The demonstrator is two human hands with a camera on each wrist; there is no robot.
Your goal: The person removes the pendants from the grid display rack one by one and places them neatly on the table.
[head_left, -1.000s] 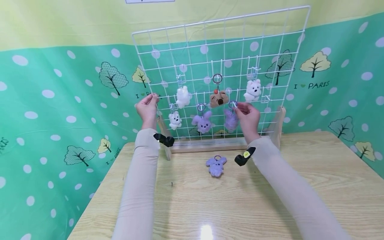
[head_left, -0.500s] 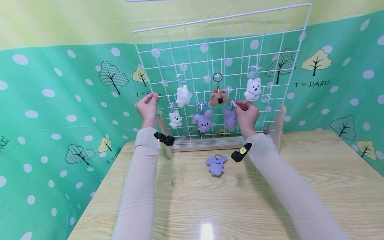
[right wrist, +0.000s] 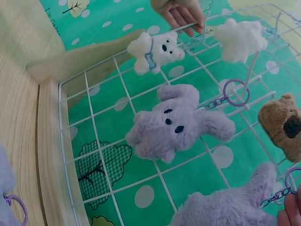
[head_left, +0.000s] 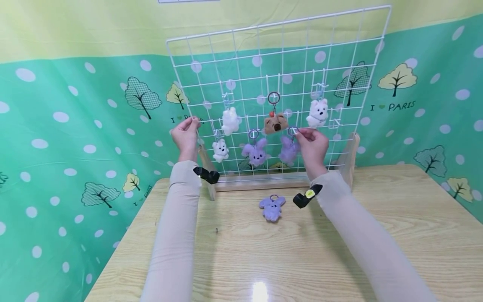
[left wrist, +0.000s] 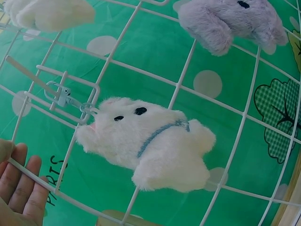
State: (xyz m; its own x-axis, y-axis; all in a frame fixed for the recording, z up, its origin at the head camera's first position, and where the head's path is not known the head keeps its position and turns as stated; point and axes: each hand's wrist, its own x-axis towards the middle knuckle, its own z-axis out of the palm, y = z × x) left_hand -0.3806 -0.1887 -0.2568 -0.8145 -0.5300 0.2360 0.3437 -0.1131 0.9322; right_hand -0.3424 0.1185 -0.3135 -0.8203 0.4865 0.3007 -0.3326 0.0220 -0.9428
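My left hand (head_left: 185, 137) grips the left edge wire of a white wire grid panel (head_left: 278, 26), its fingers behind the wire in the left wrist view. My right hand (head_left: 314, 144) pinches a purple plush rabbit keychain (head_left: 289, 150) near its ring (head_left: 293, 131), which is at a hook in the lower row. The rabbit's back shows in the right wrist view, where most of that hand is cut off. To its left hangs another purple rabbit keychain (head_left: 257, 154), face forward. Beside my left hand hangs a white plush bear keychain (left wrist: 150, 143) with a blue band.
Above hang a white plush (head_left: 230, 121), a brown plush head keychain (head_left: 276, 124) and a white bear (head_left: 318, 112). A bare hook (head_left: 334, 123) sits at right. Another purple rabbit (head_left: 272, 209) lies on the wooden table (head_left: 241, 260), before the panel's wooden base (head_left: 260, 183).
The right hand shifted slightly left, then back right, with the ring staying by the hook. The purple rabbit there swung and turned a little. The left hand stayed on the panel's edge.
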